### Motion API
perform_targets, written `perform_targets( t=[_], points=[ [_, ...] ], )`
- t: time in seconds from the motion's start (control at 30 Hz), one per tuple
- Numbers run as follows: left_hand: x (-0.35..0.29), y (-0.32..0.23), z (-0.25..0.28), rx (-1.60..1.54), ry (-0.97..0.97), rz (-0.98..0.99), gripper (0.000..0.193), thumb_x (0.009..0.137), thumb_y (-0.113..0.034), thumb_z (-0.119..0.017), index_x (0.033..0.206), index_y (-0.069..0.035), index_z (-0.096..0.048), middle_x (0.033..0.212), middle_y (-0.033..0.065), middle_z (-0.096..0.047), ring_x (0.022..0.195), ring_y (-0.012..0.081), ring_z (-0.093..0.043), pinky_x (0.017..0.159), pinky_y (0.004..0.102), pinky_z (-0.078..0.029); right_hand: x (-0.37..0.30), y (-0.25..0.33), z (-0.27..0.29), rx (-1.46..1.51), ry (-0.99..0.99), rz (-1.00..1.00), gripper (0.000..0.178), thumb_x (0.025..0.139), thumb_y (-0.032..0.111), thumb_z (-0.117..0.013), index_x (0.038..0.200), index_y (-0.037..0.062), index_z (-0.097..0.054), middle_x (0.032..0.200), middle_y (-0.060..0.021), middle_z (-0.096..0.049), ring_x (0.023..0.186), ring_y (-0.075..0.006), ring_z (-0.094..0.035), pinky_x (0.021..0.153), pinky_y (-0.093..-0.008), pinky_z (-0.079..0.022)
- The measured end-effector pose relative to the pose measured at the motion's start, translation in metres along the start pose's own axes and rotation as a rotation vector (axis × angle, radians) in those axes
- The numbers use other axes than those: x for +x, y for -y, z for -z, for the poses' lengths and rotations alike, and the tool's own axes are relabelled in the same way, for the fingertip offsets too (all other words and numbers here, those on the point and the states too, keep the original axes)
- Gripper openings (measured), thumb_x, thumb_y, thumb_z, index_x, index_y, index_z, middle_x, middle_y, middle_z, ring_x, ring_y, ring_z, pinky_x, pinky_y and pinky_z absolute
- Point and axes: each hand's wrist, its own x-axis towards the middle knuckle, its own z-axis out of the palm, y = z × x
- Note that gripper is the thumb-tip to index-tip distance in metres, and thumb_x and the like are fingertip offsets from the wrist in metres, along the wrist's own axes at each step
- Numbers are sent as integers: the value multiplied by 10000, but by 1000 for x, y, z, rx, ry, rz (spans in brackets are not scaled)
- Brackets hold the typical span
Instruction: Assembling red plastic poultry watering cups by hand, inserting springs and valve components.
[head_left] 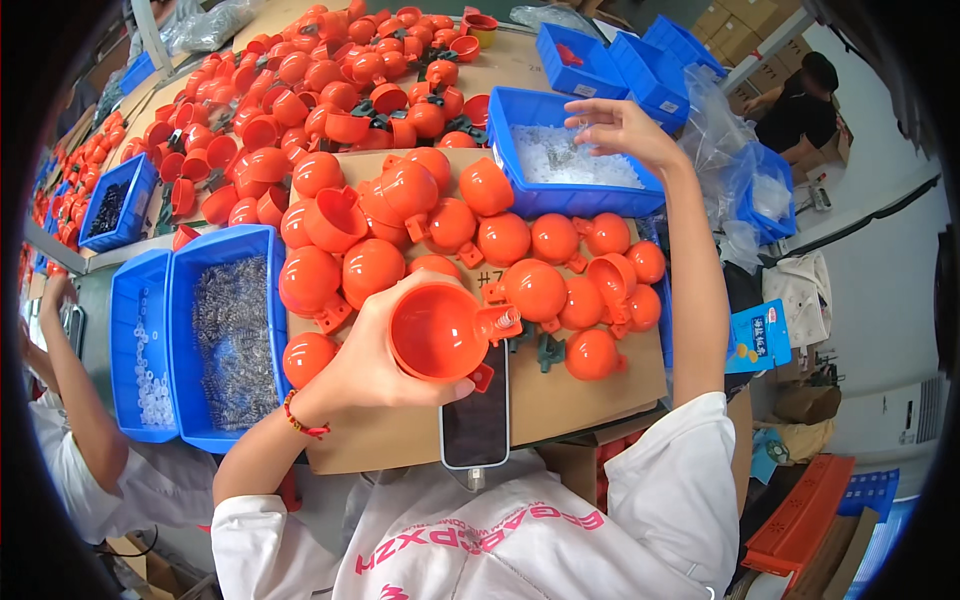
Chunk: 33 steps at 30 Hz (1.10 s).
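Note:
My left hand [362, 370] is wrapped round an orange-red plastic cup [432, 332], its hollow mouth facing up. A small metal spring [508, 321] sticks out of the cup's side socket. At the upper right, my right hand [628, 132] is over a blue bin [590, 200] of small white plastic parts [570, 165]. Its fingers are stretched out and apart, with nothing visible in them. Orange-red cups with rounded bottoms [503, 238] lie on the cardboard [390, 440] just beyond my left hand. A phone [474, 425] with a cable plugged in lies below the held cup.
Left of the cardboard stand a blue bin of metal springs [238, 335] and one with white rings [150, 400]. A heap of orange-red cups [300, 100] with dark green pieces covers the far table. A co-worker's arm [75, 390] is at far left; another person [800, 115] is at upper right.

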Motion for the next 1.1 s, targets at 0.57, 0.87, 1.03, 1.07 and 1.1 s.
perform_targets(
  t=[0.57,0.87,1.03,1.07,1.1],
  points=[
    [0,3,2,28,8,-4,577,539,-180,-787,1018,-13,-512,978,47,-525,903,135,-519,811,278,-409,24,-61,-12,-652,-108,-93,445,586,427,-731,761,22,-676,796,-152,-657,770,-272,-631,704,-347,-486],
    [-1,1,3,42,0,-7,568,535,-176,-784,1007,-16,-511,960,44,-529,893,129,-517,808,275,-408,20,-52,-15,-428,-119,-128,307,615,293,-704,763,26,-670,720,-107,-651,702,-229,-623,677,-323,-482],
    [0,-1,2,37,14,-8,554,540,-170,-778,999,-15,-511,954,43,-527,886,129,-518,804,273,-409,16,-57,-16,-474,-129,-34,290,615,262,-682,800,39,-676,758,-113,-655,742,-234,-628,709,-326,-482],
    [0,0,1,39,15,-11,553,540,-171,-778,998,-14,-510,954,43,-527,886,129,-518,804,273,-409,16,-57,-18,-519,-132,-7,293,613,259,-680,813,44,-677,773,-118,-657,757,-236,-630,715,-327,-483],
    [0,0,1,45,16,-12,552,541,-171,-778,997,-14,-510,953,43,-526,886,129,-518,804,273,-409,18,-58,-18,-555,-100,-12,294,618,259,-679,827,52,-677,790,-119,-659,773,-246,-631,722,-331,-483]
  ],
)
